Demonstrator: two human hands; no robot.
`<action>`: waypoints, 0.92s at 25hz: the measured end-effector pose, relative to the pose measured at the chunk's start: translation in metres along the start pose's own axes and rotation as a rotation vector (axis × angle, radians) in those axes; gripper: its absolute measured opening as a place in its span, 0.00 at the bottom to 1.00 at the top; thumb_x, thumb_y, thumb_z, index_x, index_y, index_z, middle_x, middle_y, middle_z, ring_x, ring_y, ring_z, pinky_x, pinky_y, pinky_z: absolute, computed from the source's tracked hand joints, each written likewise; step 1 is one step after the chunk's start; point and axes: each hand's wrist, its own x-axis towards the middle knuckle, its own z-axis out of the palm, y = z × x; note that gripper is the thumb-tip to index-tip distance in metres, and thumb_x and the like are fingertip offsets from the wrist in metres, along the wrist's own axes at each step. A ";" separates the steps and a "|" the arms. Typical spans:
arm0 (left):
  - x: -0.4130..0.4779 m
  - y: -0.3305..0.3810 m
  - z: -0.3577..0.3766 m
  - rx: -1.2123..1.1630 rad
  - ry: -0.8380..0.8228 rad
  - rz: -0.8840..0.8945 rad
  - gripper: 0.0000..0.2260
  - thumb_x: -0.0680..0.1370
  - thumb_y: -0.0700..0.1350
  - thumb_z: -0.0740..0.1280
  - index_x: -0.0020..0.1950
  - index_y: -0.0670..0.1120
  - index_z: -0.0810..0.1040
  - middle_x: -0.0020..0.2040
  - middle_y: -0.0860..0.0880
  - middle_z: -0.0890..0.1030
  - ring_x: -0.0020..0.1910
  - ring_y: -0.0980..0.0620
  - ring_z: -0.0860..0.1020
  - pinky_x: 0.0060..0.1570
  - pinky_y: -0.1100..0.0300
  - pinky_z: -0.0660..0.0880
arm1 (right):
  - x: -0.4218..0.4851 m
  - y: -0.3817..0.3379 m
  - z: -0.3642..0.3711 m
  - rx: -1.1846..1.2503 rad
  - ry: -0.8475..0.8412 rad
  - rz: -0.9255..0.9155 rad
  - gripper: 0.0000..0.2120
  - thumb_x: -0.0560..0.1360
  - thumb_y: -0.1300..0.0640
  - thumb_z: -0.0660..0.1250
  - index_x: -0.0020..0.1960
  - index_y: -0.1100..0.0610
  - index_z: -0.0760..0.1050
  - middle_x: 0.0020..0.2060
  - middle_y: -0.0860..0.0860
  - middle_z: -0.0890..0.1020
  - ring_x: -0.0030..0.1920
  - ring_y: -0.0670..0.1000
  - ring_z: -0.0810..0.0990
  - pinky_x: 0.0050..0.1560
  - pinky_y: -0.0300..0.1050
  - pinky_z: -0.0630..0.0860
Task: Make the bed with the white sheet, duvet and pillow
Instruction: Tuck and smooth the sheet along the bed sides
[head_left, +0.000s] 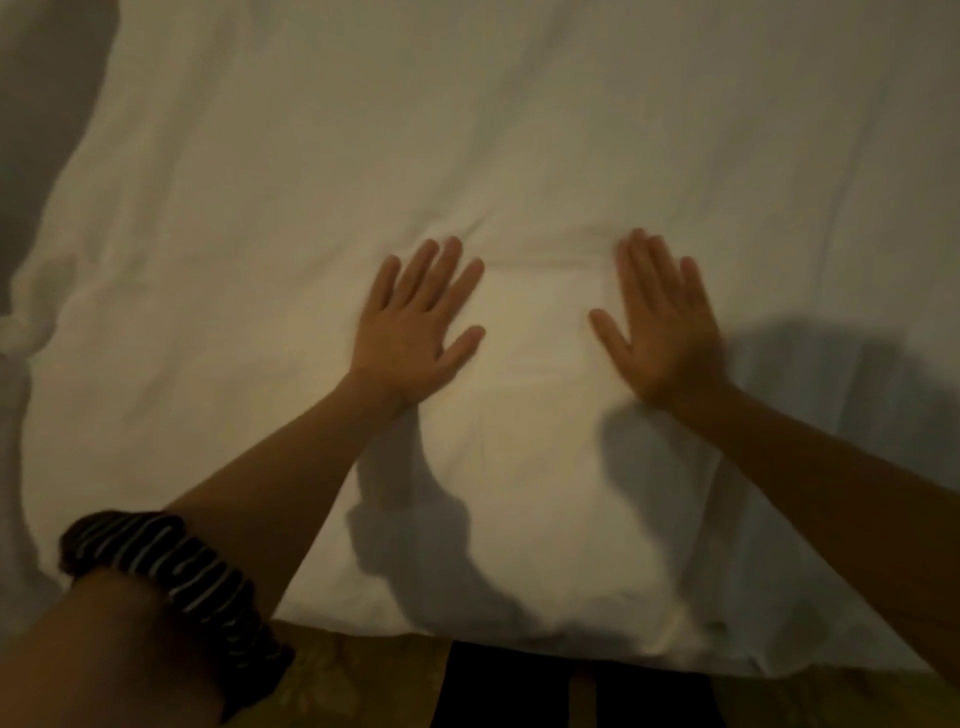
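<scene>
Two hands: we lay left hand (415, 322) and right hand (660, 325) on white duvet (519, 130), fingers straight, slightly spread; crease (483, 231) runs left-right just beyond fingertips.

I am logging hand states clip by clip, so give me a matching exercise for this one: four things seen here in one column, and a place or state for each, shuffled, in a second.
Things:
1. left hand
2. right hand
3. striped sleeve
4. white bedding

Places or states:
a. creased, fills most of the view
b. flat on the cloth, fingers spread, sharp outline
c. bunched round the arm, lower left
d. fingers straight, motion-blurred, right of centre

Pairs: 1-b, 2-d, 3-c, 4-a
</scene>
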 end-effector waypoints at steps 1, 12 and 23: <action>0.001 -0.002 -0.001 -0.011 0.005 -0.040 0.29 0.79 0.60 0.50 0.78 0.50 0.55 0.78 0.49 0.50 0.77 0.47 0.51 0.73 0.50 0.43 | 0.000 0.012 -0.005 -0.044 0.029 0.029 0.29 0.81 0.45 0.52 0.74 0.64 0.60 0.73 0.60 0.63 0.74 0.58 0.61 0.73 0.54 0.54; -0.157 0.123 0.011 -0.145 -0.136 0.316 0.40 0.73 0.68 0.60 0.73 0.37 0.65 0.74 0.40 0.64 0.76 0.46 0.56 0.73 0.47 0.55 | -0.199 -0.068 -0.037 0.136 -0.270 -0.412 0.34 0.79 0.40 0.54 0.73 0.65 0.57 0.73 0.60 0.61 0.75 0.56 0.56 0.74 0.53 0.53; -0.138 0.164 0.009 -0.143 -0.237 0.248 0.46 0.72 0.72 0.58 0.75 0.38 0.58 0.76 0.40 0.57 0.76 0.45 0.54 0.72 0.46 0.52 | -0.199 -0.012 -0.050 0.140 -0.309 -0.504 0.37 0.77 0.38 0.56 0.74 0.63 0.57 0.73 0.59 0.62 0.76 0.55 0.54 0.73 0.53 0.54</action>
